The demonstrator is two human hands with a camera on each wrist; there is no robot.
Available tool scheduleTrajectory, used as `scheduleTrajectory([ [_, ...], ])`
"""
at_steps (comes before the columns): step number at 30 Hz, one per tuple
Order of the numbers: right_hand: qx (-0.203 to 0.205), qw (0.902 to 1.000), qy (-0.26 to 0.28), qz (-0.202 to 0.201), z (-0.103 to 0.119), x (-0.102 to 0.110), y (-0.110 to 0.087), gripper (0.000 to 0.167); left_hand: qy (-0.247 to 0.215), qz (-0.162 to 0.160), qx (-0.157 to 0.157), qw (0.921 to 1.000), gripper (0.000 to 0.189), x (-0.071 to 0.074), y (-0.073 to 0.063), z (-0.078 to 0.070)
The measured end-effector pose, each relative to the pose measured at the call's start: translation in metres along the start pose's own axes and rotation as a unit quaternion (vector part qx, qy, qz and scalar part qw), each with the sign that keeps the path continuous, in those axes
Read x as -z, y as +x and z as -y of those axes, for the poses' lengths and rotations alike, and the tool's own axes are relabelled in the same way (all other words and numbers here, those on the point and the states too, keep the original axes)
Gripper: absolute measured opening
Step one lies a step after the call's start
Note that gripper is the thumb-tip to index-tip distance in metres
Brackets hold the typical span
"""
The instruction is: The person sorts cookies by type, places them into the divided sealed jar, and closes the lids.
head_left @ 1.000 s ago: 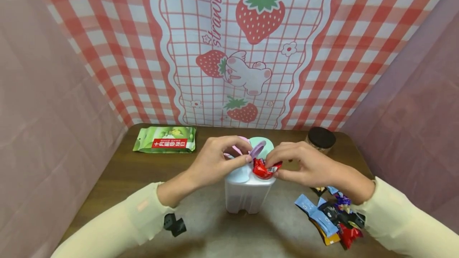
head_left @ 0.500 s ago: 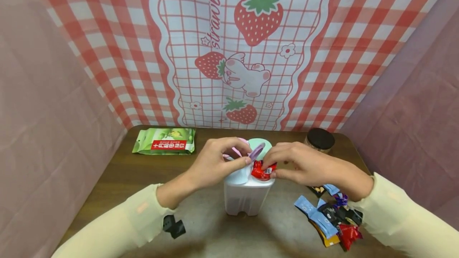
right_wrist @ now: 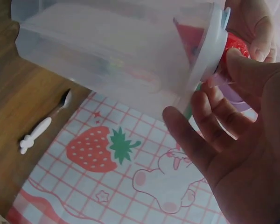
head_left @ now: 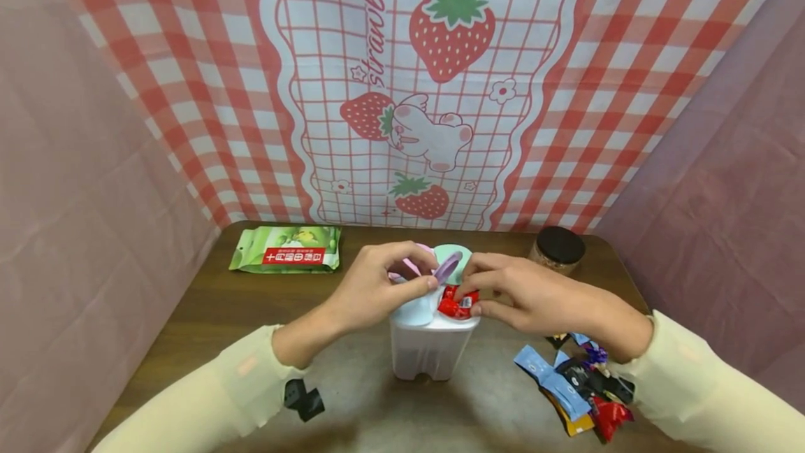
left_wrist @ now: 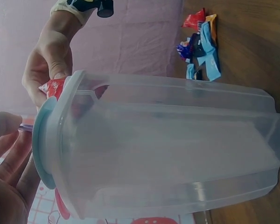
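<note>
A tall translucent container (head_left: 428, 358) with a white top stands on the table between both hands. My left hand (head_left: 377, 284) pinches a raised purple lid (head_left: 448, 269) over the top. At the near right opening, my right hand (head_left: 531, 293) holds a red wrapped candy packet (head_left: 457, 304) between thumb and fingers. Part of the red wrapper shows through the wall inside the container in the right wrist view, while the rest bulges above the rim. A light blue lid (head_left: 415, 312) and a mint green lid (head_left: 450, 255) cover other openings; a pink lid is partly hidden behind my left fingers.
Several wrapped snacks, blue, black, purple and red, lie in a pile (head_left: 569, 383) below my right forearm. A green bag (head_left: 286, 250) lies at the back left, a black-lidded jar (head_left: 557, 249) at the back right. The right wrist view shows a spoon (right_wrist: 39, 130) with a white handle.
The red candy packet has sunk lower into the opening, and my right hand has shifted slightly left with it. My left hand keeps holding the purple lid up.
</note>
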State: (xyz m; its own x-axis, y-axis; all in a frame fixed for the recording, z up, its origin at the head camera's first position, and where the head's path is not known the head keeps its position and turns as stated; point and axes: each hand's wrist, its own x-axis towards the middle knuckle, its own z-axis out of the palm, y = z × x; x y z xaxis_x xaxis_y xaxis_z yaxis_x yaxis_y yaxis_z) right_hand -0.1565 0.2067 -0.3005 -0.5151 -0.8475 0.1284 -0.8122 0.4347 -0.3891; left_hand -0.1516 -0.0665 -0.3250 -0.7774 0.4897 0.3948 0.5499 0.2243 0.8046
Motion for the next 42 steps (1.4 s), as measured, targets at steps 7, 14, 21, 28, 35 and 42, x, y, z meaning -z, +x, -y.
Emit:
scheduleTrajectory([
  [7,-0.018,0.9993,-0.032,-0.007,0.002,-0.003,0.002,0.015,0.001,0.000,0.006,1.0000,0.012,0.001,-0.001,0.000],
  [14,0.056,0.9901,0.005,-0.129,-0.003,-0.019,-0.003,0.024,-0.003,-0.006,-0.011,0.9999,0.013,0.000,0.000,0.000],
  [21,0.099,0.9833,0.015,-0.151,-0.010,-0.021,-0.007,0.022,0.000,-0.006,-0.016,0.9999,0.014,0.000,0.000,-0.004],
  [28,0.046,0.9956,0.007,-0.081,-0.005,-0.014,-0.010,0.016,0.002,-0.001,-0.015,0.9999,0.014,-0.001,0.002,-0.003],
  [35,0.041,0.9945,-0.062,-0.073,-0.002,-0.022,-0.006,0.017,0.001,-0.005,-0.015,0.9999,0.013,0.000,0.001,-0.002],
  [42,0.045,0.9917,0.017,-0.120,-0.011,-0.023,-0.010,0.021,-0.004,-0.003,-0.008,1.0000,0.012,0.000,0.002,-0.001],
])
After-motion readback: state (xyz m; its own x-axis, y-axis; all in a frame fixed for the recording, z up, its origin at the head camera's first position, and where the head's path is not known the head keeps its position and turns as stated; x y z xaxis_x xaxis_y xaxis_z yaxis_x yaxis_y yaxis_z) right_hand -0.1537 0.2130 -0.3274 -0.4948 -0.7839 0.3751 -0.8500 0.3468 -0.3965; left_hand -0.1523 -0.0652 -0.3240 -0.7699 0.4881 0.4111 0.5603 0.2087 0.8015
